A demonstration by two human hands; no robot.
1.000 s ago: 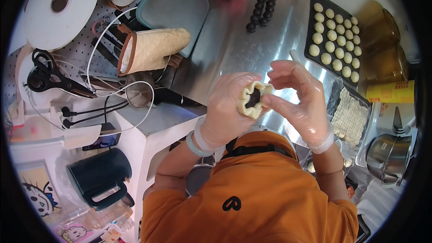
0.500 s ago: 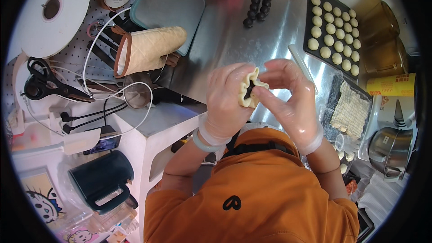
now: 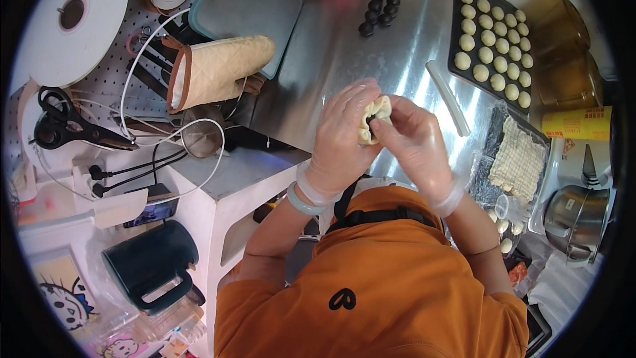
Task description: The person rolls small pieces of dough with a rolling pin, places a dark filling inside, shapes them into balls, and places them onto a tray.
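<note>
Above the worktop's (image 3: 318, 59) near side, the left hand (image 3: 338, 138) is cupping filled dough (image 3: 379, 105), the right hand (image 3: 419, 149) pinching its rim; a translucent rod (image 3: 448, 98) is lying right, dark balls (image 3: 377, 5) far, a tray (image 3: 477, 32) far right.

Between left grip (image 3: 339, 129) and right grip (image 3: 419, 146), a dough wrapper (image 3: 377, 106). Ahead on the surface (image 3: 331, 53), rows of balls (image 3: 375, 5); to their right, dough balls (image 3: 487, 38) on a tray (image 3: 457, 34); nearer, a rod (image 3: 448, 98) and, seemingly, a cloth (image 3: 513, 162). At left, a mitt (image 3: 228, 66).

Gloved hands (image 3: 339, 139) hold a ruffled dough wrapper (image 3: 378, 107) around dark filling (image 3: 370, 121) above a steel table (image 3: 424, 36).
</note>
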